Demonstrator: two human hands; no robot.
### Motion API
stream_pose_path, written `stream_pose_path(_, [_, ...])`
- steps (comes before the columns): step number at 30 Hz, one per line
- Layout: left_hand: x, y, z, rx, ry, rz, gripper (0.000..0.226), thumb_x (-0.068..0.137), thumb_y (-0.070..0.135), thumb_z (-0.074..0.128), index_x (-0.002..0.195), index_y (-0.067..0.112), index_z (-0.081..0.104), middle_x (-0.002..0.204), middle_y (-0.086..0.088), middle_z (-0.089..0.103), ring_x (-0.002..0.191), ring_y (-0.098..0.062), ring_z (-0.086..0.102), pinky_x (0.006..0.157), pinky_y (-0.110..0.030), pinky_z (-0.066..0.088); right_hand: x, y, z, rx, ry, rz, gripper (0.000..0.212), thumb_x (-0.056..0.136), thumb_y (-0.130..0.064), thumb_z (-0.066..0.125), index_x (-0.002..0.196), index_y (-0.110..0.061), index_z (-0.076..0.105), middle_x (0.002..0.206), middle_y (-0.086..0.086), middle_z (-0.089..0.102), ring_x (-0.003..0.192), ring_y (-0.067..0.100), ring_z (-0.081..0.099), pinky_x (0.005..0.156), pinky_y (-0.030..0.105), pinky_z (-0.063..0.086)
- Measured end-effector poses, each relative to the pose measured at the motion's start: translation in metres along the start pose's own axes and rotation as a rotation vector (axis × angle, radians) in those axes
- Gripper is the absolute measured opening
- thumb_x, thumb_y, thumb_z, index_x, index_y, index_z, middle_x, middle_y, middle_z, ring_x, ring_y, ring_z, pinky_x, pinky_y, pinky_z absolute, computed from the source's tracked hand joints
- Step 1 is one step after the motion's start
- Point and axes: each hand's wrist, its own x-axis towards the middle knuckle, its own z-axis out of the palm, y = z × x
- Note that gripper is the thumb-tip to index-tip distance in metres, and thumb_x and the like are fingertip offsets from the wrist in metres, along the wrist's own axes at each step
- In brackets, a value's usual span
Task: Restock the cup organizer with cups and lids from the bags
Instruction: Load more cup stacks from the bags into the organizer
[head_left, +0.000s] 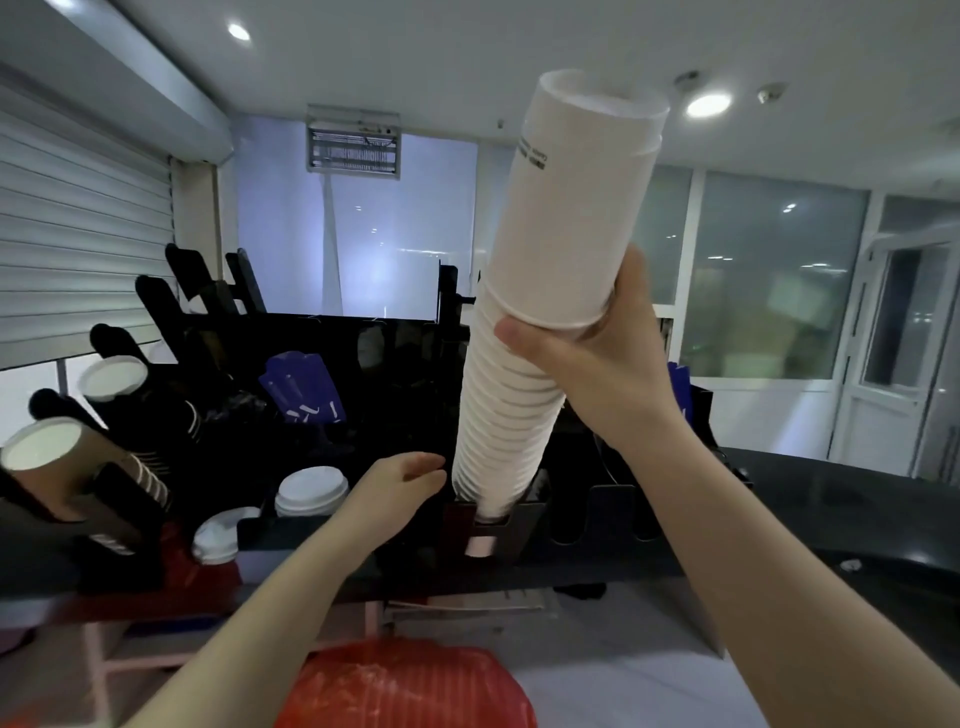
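Observation:
A tall stack of white paper cups, upside down, leans up and to the right from a slot at the front of the black cup organizer. My right hand grips the stack at its middle, thumb across the rim of the uppermost cup. The lower end of the stack sits in the slot. My left hand hovers just left of the stack's base, fingers relaxed and holding nothing. A red plastic bag lies below, at the bottom edge of the view.
Brown cups lie slanted in the organizer's left racks. White lids are stacked in a front compartment, with more lids beside them. Blue packets stand in the middle. A dark counter extends to the right.

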Motion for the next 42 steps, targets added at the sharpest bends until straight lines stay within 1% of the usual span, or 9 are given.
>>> stream_pose_path(9, [-0.001,-0.015,-0.011,0.01,0.005,0.034,0.029,0.091,0.02,0.059,0.12,0.025,0.061,0.104,0.021,0.061,0.096,0.01,0.056,0.068,-0.002,0.041,0.0,0.008,0.007,-0.06,-0.059,0.031,0.09,0.05,-0.052,0.082,0.126,-0.035,0.037,0.108,-0.033,0.055,0.103,-0.007,0.055,0.085,0.025,0.049])
stream_pose_path(13, [-0.001,-0.016,-0.01,0.023,0.006,0.057,0.029,0.092,0.021,0.058,0.12,0.026,0.06,0.11,0.018,0.062,0.097,0.012,0.054,0.071,-0.004,0.041,-0.012,0.027,0.014,-0.124,-0.168,0.075,0.086,0.051,-0.053,0.081,0.122,-0.043,0.034,0.108,-0.037,0.053,0.101,-0.018,0.05,0.075,0.007,0.042])
stream_pose_path(15, [-0.001,-0.019,-0.01,0.026,0.01,0.073,0.03,0.091,0.019,0.059,0.121,0.024,0.06,0.112,0.015,0.062,0.097,0.012,0.054,0.074,-0.002,0.041,-0.025,0.043,0.02,-0.101,-0.211,0.133,0.085,0.054,-0.045,0.084,0.123,-0.044,0.033,0.11,-0.035,0.052,0.102,-0.018,0.049,0.078,0.009,0.041])
stream_pose_path(20, [-0.012,-0.025,-0.015,0.02,0.031,0.1,0.03,0.092,0.017,0.058,0.121,0.023,0.06,0.114,0.014,0.062,0.111,-0.004,0.056,0.101,-0.03,0.043,-0.042,0.07,0.017,-0.011,-0.135,0.215,0.09,0.052,-0.044,0.084,0.128,-0.036,0.036,0.11,-0.034,0.056,0.106,-0.007,0.055,0.089,0.026,0.048])
stream_pose_path(25, [-0.03,-0.025,-0.015,0.056,0.109,0.213,0.03,0.091,0.019,0.057,0.116,0.036,0.057,0.115,0.024,0.06,0.109,0.014,0.05,0.093,-0.016,0.038,-0.055,0.079,0.012,0.029,-0.091,0.208,0.08,0.058,-0.044,0.083,0.124,-0.042,0.039,0.113,-0.031,0.056,0.108,-0.007,0.055,0.081,0.008,0.046])
stream_pose_path(29, [-0.049,-0.023,-0.015,0.068,0.139,0.243,0.033,0.093,0.017,0.055,0.12,0.035,0.056,0.118,0.028,0.056,0.111,0.016,0.046,0.089,-0.006,0.034,-0.068,0.082,0.012,0.063,-0.09,0.267,0.08,0.065,-0.044,0.08,0.133,-0.03,0.039,0.115,-0.029,0.057,0.111,-0.005,0.055,0.089,0.021,0.049])
stream_pose_path(33, [-0.077,-0.032,-0.022,-0.011,0.112,0.255,0.03,0.094,0.018,0.053,0.118,0.035,0.059,0.115,0.033,0.059,0.113,0.017,0.046,0.087,0.002,0.033,-0.104,0.091,0.014,0.012,-0.075,0.392,0.072,0.075,-0.036,0.075,0.137,-0.035,0.039,0.124,-0.029,0.054,0.117,-0.006,0.051,0.097,0.025,0.043])
stream_pose_path(37, [-0.112,-0.067,-0.026,-0.058,0.15,0.18,0.028,0.095,0.013,0.053,0.114,0.03,0.064,0.111,0.03,0.063,0.109,0.013,0.053,0.084,0.0,0.038,-0.17,0.105,0.024,-0.02,0.031,0.506,0.053,0.086,-0.019,0.068,0.133,-0.031,0.046,0.125,-0.026,0.052,0.116,-0.009,0.049,0.093,0.013,0.044])
stream_pose_path(42, [-0.148,-0.133,-0.02,-0.077,0.172,-0.041,0.027,0.092,0.005,0.054,0.102,0.026,0.069,0.099,0.012,0.071,0.097,0.004,0.062,0.08,-0.005,0.043,-0.257,0.129,0.05,-0.166,-0.103,0.632,0.033,0.086,-0.009,0.067,0.11,-0.03,0.059,0.111,-0.013,0.062,0.103,-0.003,0.057,0.086,0.011,0.046])
